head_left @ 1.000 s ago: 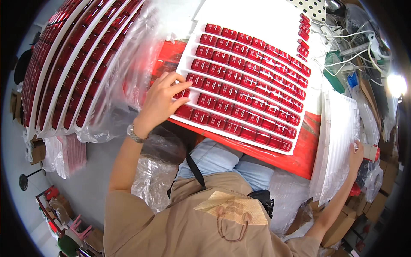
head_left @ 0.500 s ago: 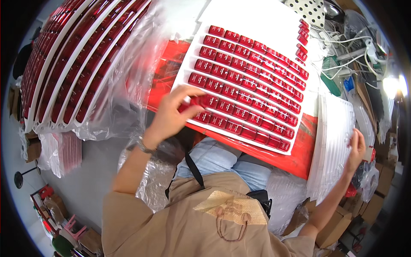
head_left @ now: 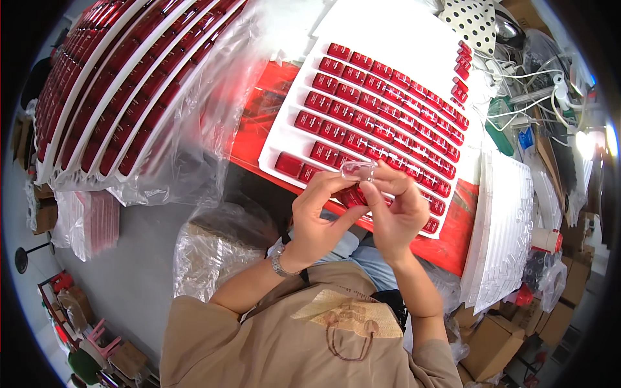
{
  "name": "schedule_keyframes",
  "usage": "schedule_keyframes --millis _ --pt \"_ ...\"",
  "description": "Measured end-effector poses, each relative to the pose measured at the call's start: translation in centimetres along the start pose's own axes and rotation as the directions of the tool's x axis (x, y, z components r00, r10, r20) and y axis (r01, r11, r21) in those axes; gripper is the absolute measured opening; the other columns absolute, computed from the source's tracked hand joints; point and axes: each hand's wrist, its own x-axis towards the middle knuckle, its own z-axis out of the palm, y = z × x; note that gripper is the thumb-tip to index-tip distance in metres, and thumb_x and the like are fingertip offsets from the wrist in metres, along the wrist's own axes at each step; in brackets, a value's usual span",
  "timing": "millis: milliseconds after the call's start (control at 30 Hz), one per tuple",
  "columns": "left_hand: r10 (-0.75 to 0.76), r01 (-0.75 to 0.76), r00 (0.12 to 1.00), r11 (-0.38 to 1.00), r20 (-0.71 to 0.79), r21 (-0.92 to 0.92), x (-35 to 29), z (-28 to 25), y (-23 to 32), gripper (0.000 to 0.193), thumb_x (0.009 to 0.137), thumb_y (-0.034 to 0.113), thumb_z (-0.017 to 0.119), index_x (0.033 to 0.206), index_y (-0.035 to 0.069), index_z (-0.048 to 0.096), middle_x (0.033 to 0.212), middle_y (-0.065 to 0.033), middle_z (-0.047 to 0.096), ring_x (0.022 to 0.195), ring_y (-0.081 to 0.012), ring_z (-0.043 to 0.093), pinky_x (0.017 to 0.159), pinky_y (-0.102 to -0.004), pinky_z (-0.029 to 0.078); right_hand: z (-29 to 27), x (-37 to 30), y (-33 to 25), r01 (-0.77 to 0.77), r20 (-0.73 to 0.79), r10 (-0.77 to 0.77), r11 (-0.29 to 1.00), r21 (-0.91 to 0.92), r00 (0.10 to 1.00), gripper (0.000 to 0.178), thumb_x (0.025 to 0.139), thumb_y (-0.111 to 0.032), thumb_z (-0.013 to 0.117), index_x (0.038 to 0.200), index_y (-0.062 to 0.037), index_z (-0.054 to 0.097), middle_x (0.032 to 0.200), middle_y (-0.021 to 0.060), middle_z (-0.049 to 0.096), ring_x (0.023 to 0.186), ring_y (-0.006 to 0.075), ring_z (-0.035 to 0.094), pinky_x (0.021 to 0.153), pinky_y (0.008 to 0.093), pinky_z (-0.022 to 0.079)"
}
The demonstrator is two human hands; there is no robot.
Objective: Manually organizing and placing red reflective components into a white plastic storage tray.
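Note:
My left hand is closed on a small red bottle over the near edge of a white tray. Close against it, my right hand pinches a small clear plastic cap just above the bottle; whether cap and bottle touch is not plain. Rows of red bottles with printed fronts lie in the tray beneath and beyond my hands, which cover part of the nearest rows. At the left end of the second-nearest row, one slot holds no bottle.
Stacked white trays of red bottles rise on the left, partly wrapped in clear plastic film. To the right stands a pile of clear plastic pieces. White cables tangle behind it. Red sheeting covers the table.
My left hand has lifted a red bottle away from the tray's left side toward the middle. My right hand has come over from the clear pieces with a clear cap, meeting the left.

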Motion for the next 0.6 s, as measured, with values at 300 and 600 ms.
schedule_keyframes --millis 300,600 --pt "0.265 -0.331 0.94 0.859 0.212 0.392 1.3 -3.8 0.6 0.044 0.067 0.009 0.079 0.107 0.001 0.064 0.099 -0.0096 0.062 0.086 -0.0253 0.058 0.074 -0.0333 0.049 -2.9 0.7 -1.3 0.098 0.374 -0.016 0.975 -0.2 0.927 0.015 0.073 0.006 0.07 0.081 -0.0012 0.06 0.079 0.0087 0.066 0.078 0.021 0.067 0.1 0.0471 0.044" --pt "0.098 -0.193 0.961 0.907 0.259 0.373 2.0 -4.9 1.2 0.04 0.072 0.007 0.077 0.109 0.001 0.064 0.1 -0.0106 0.063 0.087 -0.0218 0.061 0.074 -0.0312 0.05 -1.5 -0.2 1.2 0.189 0.4 -0.105 0.966 -0.177 0.911 0.015 0.071 0.006 0.065 0.081 -0.0021 0.057 0.077 0.0099 0.059 0.075 0.0273 0.062 0.098 0.047 0.046"
